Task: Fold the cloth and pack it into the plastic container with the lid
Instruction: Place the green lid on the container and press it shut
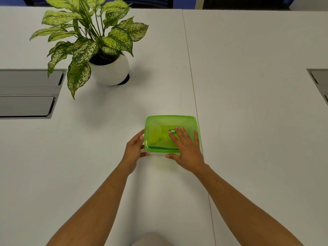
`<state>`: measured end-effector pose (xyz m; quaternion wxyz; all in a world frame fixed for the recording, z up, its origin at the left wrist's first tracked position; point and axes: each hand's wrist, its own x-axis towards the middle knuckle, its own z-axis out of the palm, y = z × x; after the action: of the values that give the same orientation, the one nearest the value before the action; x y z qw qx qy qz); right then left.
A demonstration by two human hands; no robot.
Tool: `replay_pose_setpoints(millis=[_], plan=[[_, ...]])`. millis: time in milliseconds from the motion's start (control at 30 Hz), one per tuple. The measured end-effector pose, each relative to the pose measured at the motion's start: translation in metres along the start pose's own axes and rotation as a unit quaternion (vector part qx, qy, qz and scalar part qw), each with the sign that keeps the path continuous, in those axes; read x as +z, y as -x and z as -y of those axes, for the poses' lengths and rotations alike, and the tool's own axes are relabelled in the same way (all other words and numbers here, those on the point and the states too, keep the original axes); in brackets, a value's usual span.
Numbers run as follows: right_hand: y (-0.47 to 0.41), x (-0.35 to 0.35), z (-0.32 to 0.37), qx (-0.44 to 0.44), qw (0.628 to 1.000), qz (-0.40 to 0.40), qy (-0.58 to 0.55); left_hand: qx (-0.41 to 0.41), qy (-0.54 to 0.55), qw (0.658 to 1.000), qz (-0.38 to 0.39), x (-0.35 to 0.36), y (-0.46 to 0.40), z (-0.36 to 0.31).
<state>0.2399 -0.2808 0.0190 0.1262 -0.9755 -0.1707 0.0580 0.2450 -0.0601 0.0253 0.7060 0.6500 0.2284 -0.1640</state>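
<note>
A plastic container with a translucent green lid (159, 125) sits on the white table (106, 139), lid on. A cloth shows faintly through the lid as a lighter folded shape (156, 137). My right hand (186, 148) lies flat on the lid's near right part, fingers spread, thumb along the container's near edge. My left hand (134, 150) holds the container's left side, fingers against the lid's rim and thumb at the near left corner.
A potted plant (99, 48) in a white pot stands at the back left. Grey cable hatches are set into the table at the left (28, 93) and far right (319, 82). A seam (193, 89) runs between two tabletops beside the container.
</note>
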Motion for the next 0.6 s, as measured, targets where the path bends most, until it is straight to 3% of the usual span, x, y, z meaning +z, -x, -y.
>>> replay_pose_setpoints(millis=[300, 600], plan=[[0.004, 0.002, 0.001, -0.009, 0.999, 0.019, 0.034, 0.037, -0.025, 0.999, -0.016, 0.006, 0.004, 0.004], [0.002, 0.007, -0.002, -0.001, 0.998, 0.031, 0.063, 0.004, -0.026, 0.998, -0.057, 0.005, -0.007, 0.008]])
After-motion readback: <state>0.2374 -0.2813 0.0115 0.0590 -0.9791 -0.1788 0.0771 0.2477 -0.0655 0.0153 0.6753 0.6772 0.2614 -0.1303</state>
